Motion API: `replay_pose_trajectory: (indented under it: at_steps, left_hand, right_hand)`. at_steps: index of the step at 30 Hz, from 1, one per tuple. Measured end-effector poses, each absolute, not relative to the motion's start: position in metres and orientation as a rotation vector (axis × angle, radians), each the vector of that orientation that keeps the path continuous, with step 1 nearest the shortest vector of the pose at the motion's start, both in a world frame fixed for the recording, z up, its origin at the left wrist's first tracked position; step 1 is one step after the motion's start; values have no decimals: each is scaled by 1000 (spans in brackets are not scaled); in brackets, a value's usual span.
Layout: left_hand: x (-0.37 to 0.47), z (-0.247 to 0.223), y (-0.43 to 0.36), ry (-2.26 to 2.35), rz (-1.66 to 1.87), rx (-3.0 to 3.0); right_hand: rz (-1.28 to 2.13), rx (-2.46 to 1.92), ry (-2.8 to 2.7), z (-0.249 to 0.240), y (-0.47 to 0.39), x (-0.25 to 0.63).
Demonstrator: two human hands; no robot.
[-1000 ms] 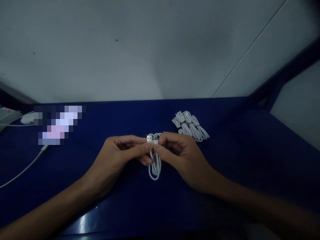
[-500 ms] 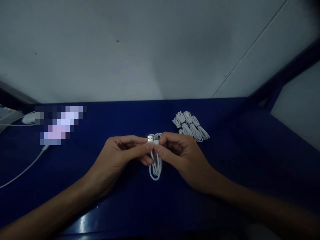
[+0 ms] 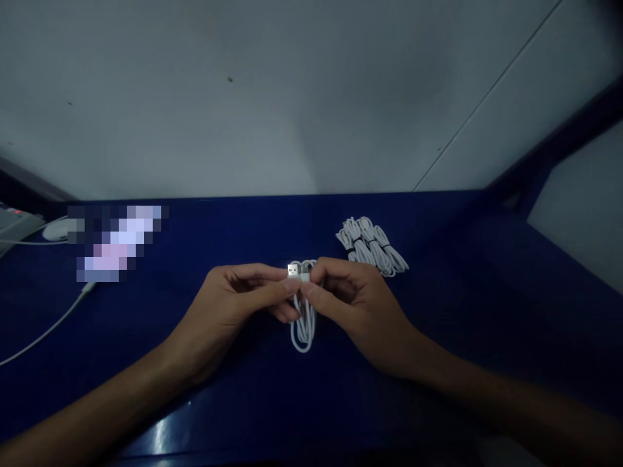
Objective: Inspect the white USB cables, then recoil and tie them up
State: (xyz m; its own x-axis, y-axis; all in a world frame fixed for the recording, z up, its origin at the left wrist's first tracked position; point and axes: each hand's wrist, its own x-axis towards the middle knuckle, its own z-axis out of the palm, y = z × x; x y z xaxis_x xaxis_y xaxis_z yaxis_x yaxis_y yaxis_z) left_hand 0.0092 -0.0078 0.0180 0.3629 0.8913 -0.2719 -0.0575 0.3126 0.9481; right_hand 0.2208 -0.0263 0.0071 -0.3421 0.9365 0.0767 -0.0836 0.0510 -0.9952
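Note:
A white USB cable, coiled into a narrow bundle, is held between both hands above the blue table. My left hand pinches it near the metal USB plug, which points away from me. From the other side my right hand grips the same bundle with thumb and forefinger, at a second connector lying beside the plug. The lower loops hang below my fingers. Fingertips partly hide the middle of the coil. Beyond my right hand lies a pile of coiled white cables with dark ties around them.
On the left of the blue table lies a pixelated object with a white cord running from it. Near it are a white rounded item and a pale box at the edge. A grey wall rises behind the table.

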Motion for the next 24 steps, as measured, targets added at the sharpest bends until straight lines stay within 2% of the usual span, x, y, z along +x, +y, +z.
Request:
replay_pose_trajectory:
  at_steps: [24]
  left_hand:
    - [8, 18, -8, 997, 787, 1061]
  right_hand:
    - [1451, -922, -1430, 8, -27, 220]
